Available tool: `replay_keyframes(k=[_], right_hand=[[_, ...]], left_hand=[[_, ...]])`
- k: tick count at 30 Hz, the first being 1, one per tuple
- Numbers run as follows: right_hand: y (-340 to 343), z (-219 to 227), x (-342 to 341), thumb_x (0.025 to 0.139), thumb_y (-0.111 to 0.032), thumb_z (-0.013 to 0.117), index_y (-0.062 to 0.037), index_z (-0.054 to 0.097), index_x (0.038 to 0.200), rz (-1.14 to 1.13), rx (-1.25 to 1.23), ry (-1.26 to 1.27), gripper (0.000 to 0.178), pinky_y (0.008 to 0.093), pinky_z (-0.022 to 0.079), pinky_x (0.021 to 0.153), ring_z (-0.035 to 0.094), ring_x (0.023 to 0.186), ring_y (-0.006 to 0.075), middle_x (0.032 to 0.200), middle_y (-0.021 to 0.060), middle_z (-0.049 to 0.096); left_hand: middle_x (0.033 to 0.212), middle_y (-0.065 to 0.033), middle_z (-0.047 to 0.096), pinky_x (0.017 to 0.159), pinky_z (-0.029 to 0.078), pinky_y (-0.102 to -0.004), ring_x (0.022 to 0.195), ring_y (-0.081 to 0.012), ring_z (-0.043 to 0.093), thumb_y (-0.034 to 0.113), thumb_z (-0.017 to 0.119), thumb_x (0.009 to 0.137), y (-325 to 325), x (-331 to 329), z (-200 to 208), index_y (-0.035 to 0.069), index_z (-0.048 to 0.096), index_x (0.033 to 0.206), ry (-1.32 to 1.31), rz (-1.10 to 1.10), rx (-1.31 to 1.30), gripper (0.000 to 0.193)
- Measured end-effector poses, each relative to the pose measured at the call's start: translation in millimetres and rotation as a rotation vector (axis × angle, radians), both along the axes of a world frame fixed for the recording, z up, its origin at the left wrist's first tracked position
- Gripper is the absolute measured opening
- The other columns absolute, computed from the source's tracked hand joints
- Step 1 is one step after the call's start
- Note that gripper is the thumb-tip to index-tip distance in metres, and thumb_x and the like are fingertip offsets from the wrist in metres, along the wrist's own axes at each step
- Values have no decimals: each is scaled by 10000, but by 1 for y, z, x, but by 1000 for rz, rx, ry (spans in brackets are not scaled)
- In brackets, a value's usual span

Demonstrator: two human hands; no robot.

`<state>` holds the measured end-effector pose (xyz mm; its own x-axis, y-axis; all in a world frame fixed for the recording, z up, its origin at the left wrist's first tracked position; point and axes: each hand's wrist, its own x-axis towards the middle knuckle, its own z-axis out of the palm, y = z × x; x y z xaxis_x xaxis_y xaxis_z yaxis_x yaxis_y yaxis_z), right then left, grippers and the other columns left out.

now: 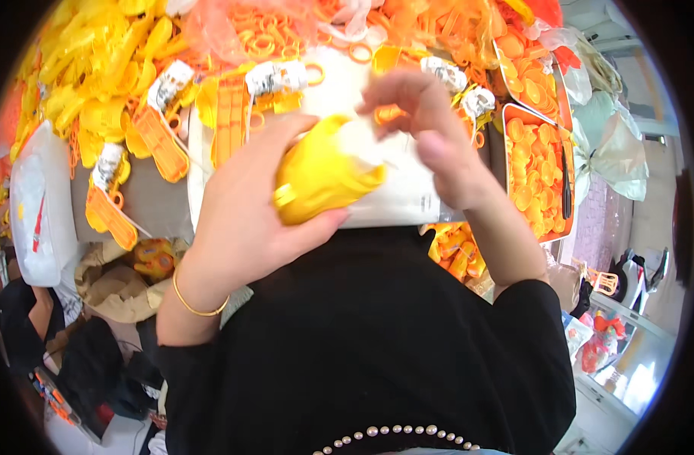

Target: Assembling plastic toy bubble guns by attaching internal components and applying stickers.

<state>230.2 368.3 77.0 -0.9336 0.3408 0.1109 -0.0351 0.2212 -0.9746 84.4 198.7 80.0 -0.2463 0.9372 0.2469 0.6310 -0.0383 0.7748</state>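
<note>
My left hand [260,201] is wrapped round a rounded yellow plastic piece [320,178], thumb along its near side and fingers at its far side. A pale white patch [360,144] shows at the piece's right end; I cannot make out whether it is a part inside. Just to the right hovers my right hand [430,129], slightly blurred, its bent fingers and thumb apart with nothing visible between them. Under both hands lies a white work surface [396,201]. Beyond the right fingertips is a small orange part [388,114].
Yellow plastic parts [127,53] heap up at the far left, orange rings [263,34] at the back. Orange trays with white wrapped rolls [278,78] stand behind my left hand. Bins of orange scoops [536,174] line the right. A translucent tub [43,212] sits left.
</note>
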Motion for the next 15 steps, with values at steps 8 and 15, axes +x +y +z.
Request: replay_keyframes(k=[8,15], right_hand=[[45,-31,-36,809,-144,538,-77,599,944,77,826,-481,163,380,500,696,617,799,279,839,103,626],[198,-31,-93,817,-191,569,-74,606,1009,-427,1461,-709,227,387,443,866,544,1016,274,1024,118,599]], left_hand=[[1167,-110,547,881,466,-309,1040,-187,557,340,711,766,-3,-23,-64,-28,394,1285,-1045,110,211,710],[1123,-144,566,780,511,-321,935,-211,605,478,642,796,-3,-32,-74,-56,405,1247,-958,124,233,738]])
